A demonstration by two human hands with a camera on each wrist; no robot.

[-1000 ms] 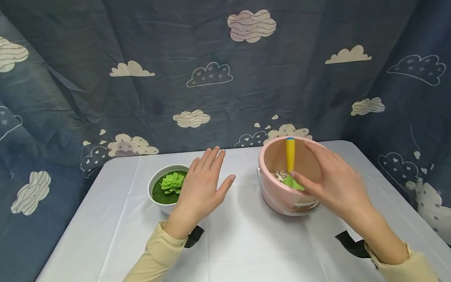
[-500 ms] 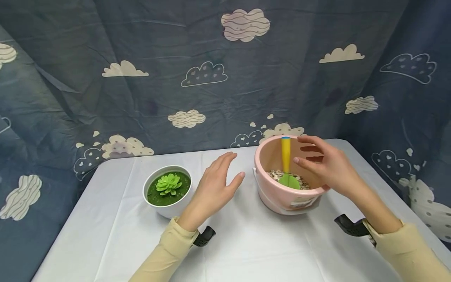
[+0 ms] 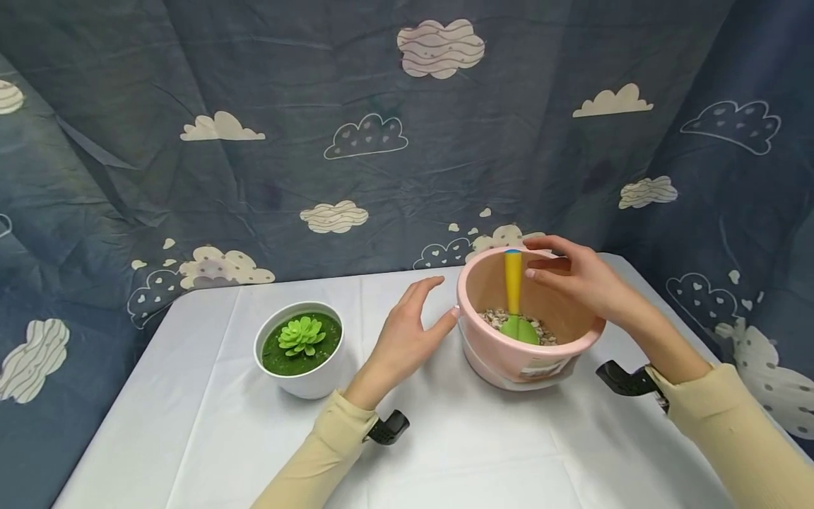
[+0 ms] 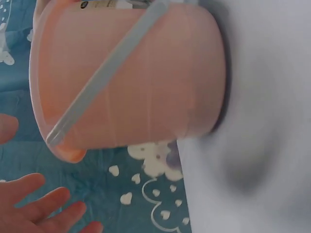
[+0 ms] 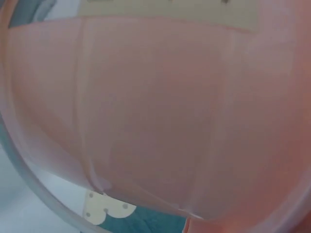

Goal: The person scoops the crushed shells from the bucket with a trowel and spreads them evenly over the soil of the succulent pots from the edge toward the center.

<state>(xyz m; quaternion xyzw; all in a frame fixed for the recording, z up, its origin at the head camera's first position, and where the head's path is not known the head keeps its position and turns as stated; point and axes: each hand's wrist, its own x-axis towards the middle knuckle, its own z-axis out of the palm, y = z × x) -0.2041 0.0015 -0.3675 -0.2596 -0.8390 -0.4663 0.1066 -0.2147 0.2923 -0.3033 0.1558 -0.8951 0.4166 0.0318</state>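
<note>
A pink bucket (image 3: 492, 360) stands on the right of the white table, holding mixed small pebbles (image 3: 492, 318). In it a toy shovel leans upright, its yellow handle (image 3: 513, 283) raised and its green blade (image 3: 520, 329) in the pebbles. My right hand (image 3: 581, 279) is over the bucket's right rim, fingers bent loosely beside the handle with a gap between. My left hand (image 3: 407, 346) is open, its thumb right at the bucket's left rim. Spread left fingers (image 4: 48, 208) show beside the bucket (image 4: 146, 97) in the left wrist view. Bucket wall (image 5: 146, 116) fills the right wrist view.
Left of my left hand stands a white pot (image 3: 308, 385) with a green succulent (image 3: 302, 335). A pale carrying handle (image 4: 107, 73) hangs slantwise across the bucket's side. Dark cloud-printed cloth (image 3: 286, 177) closes off the back and sides of the table (image 3: 458, 459).
My left hand has moved right, away from the white pot and up to the bucket. The right hand has shifted slightly up along the bucket's rim. The whole head view has drifted a little.
</note>
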